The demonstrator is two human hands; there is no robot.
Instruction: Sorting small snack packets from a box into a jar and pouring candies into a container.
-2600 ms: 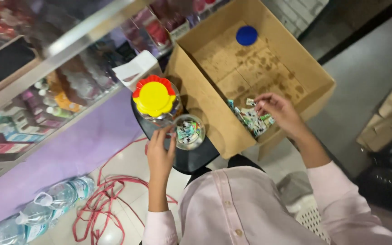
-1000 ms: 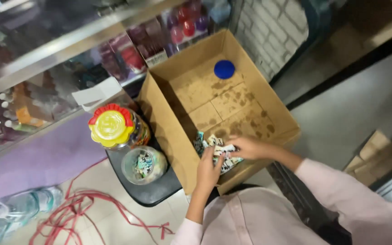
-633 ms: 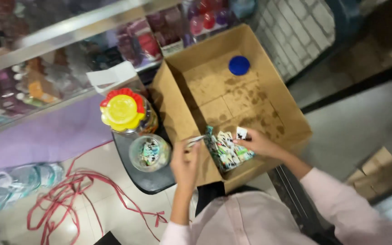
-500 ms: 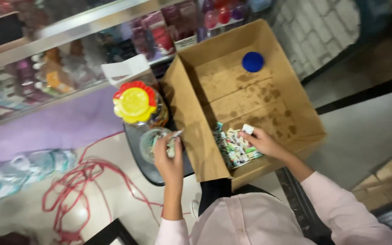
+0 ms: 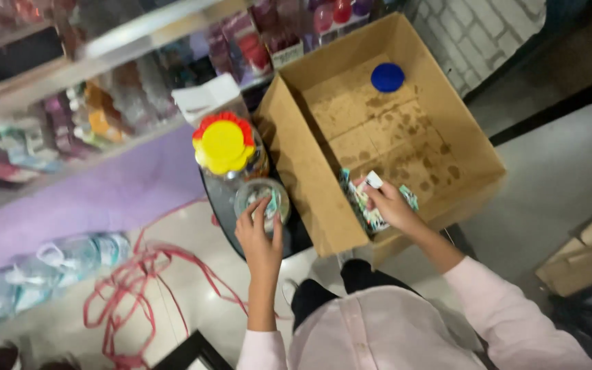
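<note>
My left hand (image 5: 260, 236) rests on the rim of a small open clear jar (image 5: 262, 199) that holds small packets. The jar stands on a dark round stool (image 5: 222, 199), beside a bigger jar with a yellow and red lid (image 5: 225, 143). My right hand (image 5: 390, 203) reaches into a stained cardboard box (image 5: 323, 205) and grips a handful of small packets (image 5: 364, 205) lying in the near corner. A blue lid (image 5: 387, 77) lies at the far end of the box floor.
A glass display counter (image 5: 104, 96) filled with goods runs along the left and top. Red cord (image 5: 138, 281) and a pack of water bottles (image 5: 42, 267) lie on the floor at left. Flattened cardboard (image 5: 584, 253) lies at right.
My left hand left the box and went back to the small jar on the stool. My right hand stayed in the box on the packets.
</note>
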